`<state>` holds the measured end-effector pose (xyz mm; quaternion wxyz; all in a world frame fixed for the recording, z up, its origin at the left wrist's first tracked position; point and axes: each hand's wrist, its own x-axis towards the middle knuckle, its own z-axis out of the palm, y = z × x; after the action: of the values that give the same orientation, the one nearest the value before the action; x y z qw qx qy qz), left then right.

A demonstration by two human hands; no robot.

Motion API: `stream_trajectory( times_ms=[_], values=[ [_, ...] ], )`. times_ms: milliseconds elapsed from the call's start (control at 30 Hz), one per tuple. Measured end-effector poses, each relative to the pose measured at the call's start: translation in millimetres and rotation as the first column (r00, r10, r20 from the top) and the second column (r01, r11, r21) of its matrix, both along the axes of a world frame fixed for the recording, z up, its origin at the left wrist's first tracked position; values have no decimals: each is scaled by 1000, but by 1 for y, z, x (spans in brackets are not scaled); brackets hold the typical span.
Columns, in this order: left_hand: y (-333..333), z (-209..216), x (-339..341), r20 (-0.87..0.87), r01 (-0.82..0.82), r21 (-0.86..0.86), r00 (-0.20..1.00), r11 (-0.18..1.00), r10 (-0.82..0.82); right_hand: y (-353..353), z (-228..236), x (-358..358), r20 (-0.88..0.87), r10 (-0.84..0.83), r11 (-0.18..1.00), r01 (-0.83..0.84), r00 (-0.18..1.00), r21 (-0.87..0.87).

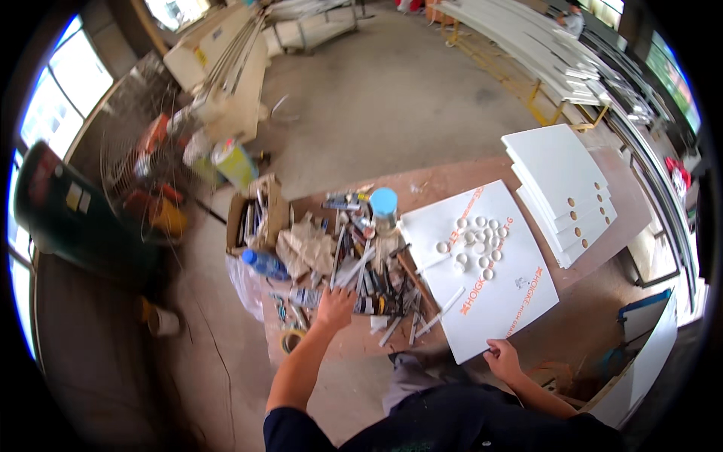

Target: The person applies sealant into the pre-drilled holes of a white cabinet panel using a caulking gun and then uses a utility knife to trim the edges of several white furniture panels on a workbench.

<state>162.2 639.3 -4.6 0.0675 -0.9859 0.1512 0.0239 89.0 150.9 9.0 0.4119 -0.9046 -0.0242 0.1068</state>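
My left hand (337, 307) reaches palm down over a cluttered pile of tools. Its fingers are slightly spread among a grey-and-black tube (305, 298), thin white strips (364, 265) and other small items; I see nothing clearly held. My right hand (503, 360) is closed on the near edge of a white panel (489, 313) with orange print. Several small white rings or caps (482, 236) are grouped on the panel. Loose white strips (452, 303) lie across its left edge, beside a brown-handled hammer-like tool (416, 279).
Stacked white panels with round holes (561, 196) lie at the table's right. A blue-lidded jar (383, 207), blue-capped bottle (265, 264), cardboard box (260, 215) and tape roll (292, 341) surround the pile. A wire-guard fan (139, 169) stands left; a rack of long white profiles (527, 49) stands far right.
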Motion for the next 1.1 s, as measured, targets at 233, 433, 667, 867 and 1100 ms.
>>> stream_trajectory(
  times_ms=[233, 433, 667, 867, 1100],
  values=[
    [-38, 128, 8, -398, -239, 192, 868, 952, 298, -8, -9, 3, 28, 80, 991, -83, 996, 108],
    [-63, 258, 14, -417, -365, 56, 837, 929, 354, -71, 1, -2, -43, 49, 948, -33, 998, 317],
    [-189, 331, -9, -354, -321, -238, 907, 917, 226, -194, 35, 26, -62, 31, 889, 1, 998, 458],
    [-375, 339, 22, -473, 61, -487, 820, 871, -323, -267, 187, 81, 596, 148, 890, -369, 789, 268],
    [-532, 333, 110, -406, 368, -655, 566, 660, -718, -359, 211, 86, 127, 484, 712, -474, 866, 518]
  ],
)
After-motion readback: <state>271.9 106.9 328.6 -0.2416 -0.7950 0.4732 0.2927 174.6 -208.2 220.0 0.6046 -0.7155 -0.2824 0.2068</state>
